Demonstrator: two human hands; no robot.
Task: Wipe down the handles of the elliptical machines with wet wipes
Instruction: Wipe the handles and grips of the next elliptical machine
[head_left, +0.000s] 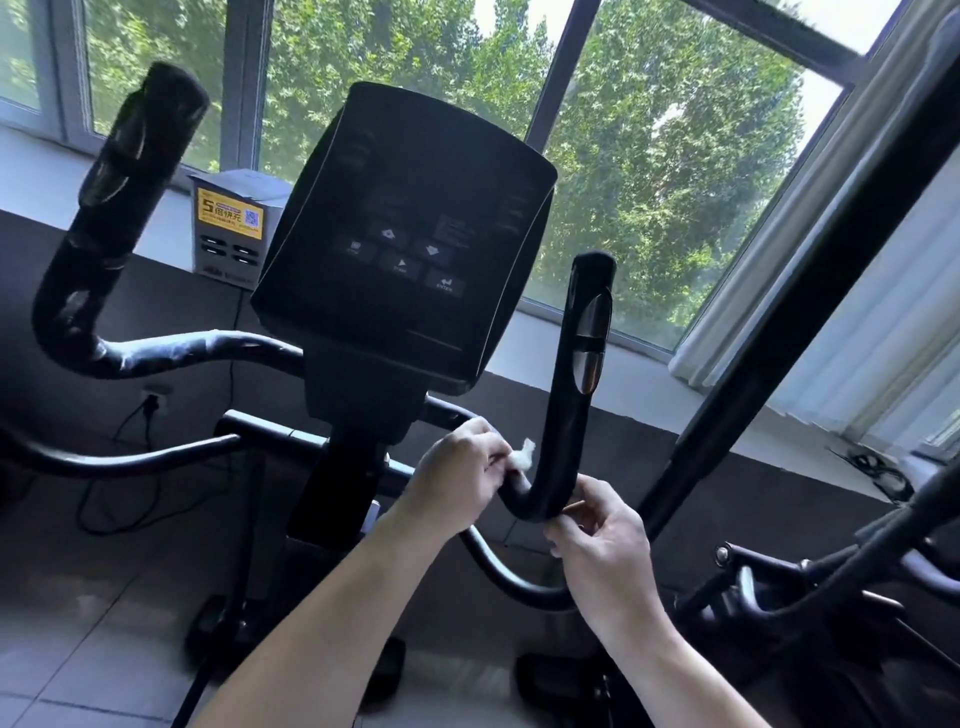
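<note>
1. Where the right-side handle (563, 415) is bending at lower centre of the frame, both hands are meeting on it.
2. The left hand (460, 475) is curling its fingers around a bunched white wet wipe (522, 456), pressing it against the inner side of the bend.
3. The right hand (597, 530) is pinching the underside of the same bend between thumb and curled fingers; whether wipe material is sitting under it, I cannot tell.
4. The dark console (410, 234) is standing at centre frame, above the hands.
5. The left-side handle (104, 218) is rising at upper left, well apart from both hands.
6. A yellow-labelled box (234, 228) is sitting on the windowsill (171, 218) behind the console.
</note>
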